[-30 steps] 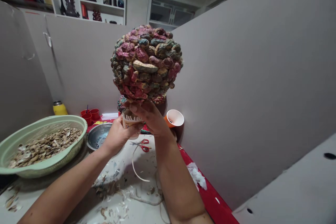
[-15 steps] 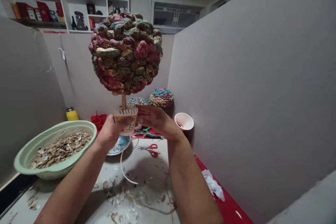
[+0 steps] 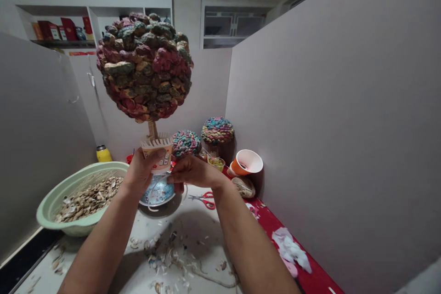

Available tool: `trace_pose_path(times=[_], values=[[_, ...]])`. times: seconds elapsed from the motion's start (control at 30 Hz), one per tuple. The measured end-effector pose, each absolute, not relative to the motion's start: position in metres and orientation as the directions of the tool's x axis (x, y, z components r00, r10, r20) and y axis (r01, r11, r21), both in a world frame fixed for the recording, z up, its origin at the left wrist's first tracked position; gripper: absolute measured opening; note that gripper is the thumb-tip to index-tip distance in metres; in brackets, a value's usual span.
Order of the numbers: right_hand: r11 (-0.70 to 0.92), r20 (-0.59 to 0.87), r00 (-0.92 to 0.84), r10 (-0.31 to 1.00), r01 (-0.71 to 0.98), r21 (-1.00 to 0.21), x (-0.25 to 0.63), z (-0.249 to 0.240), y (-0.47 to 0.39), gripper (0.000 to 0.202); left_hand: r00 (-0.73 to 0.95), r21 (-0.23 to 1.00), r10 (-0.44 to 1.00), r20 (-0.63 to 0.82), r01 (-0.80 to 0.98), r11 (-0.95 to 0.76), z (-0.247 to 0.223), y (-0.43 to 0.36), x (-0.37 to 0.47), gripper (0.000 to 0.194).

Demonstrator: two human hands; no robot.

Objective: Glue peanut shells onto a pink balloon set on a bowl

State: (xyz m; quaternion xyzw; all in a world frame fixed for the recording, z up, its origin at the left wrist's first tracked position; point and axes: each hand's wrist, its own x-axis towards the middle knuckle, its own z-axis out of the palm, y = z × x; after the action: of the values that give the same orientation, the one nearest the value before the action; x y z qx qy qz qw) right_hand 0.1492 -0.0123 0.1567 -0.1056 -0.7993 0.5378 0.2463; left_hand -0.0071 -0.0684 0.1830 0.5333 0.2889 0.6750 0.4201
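My left hand (image 3: 140, 170) is wrapped round a small printed paper cup (image 3: 159, 160) whose rim is cut into a fringe. From the cup rises a stem (image 3: 152, 129) carrying a big ball of peanut shells (image 3: 144, 71) in dull pink, green and brown. Close to the cup's lower right side, my right hand (image 3: 196, 173) is closed in a pinch on a thin white cord, most of it hidden by the fingers. Below the cup lies a metal dish (image 3: 158, 193) with blue-stained contents.
A green basin (image 3: 48, 211) of shells stands at left. Red-handled scissors (image 3: 208, 202) lie right of the dish. Behind are two smaller coloured shell balls (image 3: 186, 143) and an orange-white paper cup (image 3: 241, 165). Shell scraps (image 3: 165, 252) litter the near table; crumpled tissue (image 3: 291, 248) lies at right.
The cup and shell ball have shifted left in view with my left hand. My right hand has dropped from the cup's rim to beside its base, and the hanging cord has been drawn up.
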Motion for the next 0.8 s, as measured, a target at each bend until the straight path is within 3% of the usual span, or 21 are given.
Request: trace_pose_path(times=[0.1, 0.2, 0.43, 0.53, 0.63, 0.8], values=[[0.458, 0.245, -0.849, 0.468, -0.004, -0.889, 0.154, 0.156, -0.005, 0.043, -0.107, 0.831, 0.867, 0.486, -0.249, -0.497, 0.184, -0.068, -0.013, 0.034], [0.524, 0.151, -0.716, 0.682, 0.333, -0.784, 0.160, 0.149, 0.009, 0.037, -0.127, 0.819, 0.860, 0.494, -0.266, -0.509, 0.186, -0.068, -0.021, 0.035], [0.367, 0.134, -0.346, 0.929, 0.803, -0.470, 0.172, 0.123, 0.049, 0.018, -0.088, 0.813, 0.877, 0.472, -0.343, -0.471, 0.187, -0.066, -0.033, 0.039], [0.313, 0.159, -0.270, 0.950, 0.859, -0.405, 0.178, 0.119, 0.055, 0.011, -0.047, 0.802, 0.873, 0.485, -0.373, -0.466, 0.186, -0.067, -0.036, 0.039], [0.348, 0.174, -0.302, 0.937, 0.839, -0.418, 0.184, 0.121, 0.054, 0.006, -0.005, 0.789, 0.861, 0.509, -0.397, -0.469, 0.186, -0.069, -0.038, 0.038], [0.475, 0.280, -0.384, 0.880, 0.680, -0.559, 0.189, 0.130, 0.046, 0.028, 0.023, 0.814, 0.885, 0.465, -0.403, -0.418, 0.185, -0.070, -0.033, 0.041]])
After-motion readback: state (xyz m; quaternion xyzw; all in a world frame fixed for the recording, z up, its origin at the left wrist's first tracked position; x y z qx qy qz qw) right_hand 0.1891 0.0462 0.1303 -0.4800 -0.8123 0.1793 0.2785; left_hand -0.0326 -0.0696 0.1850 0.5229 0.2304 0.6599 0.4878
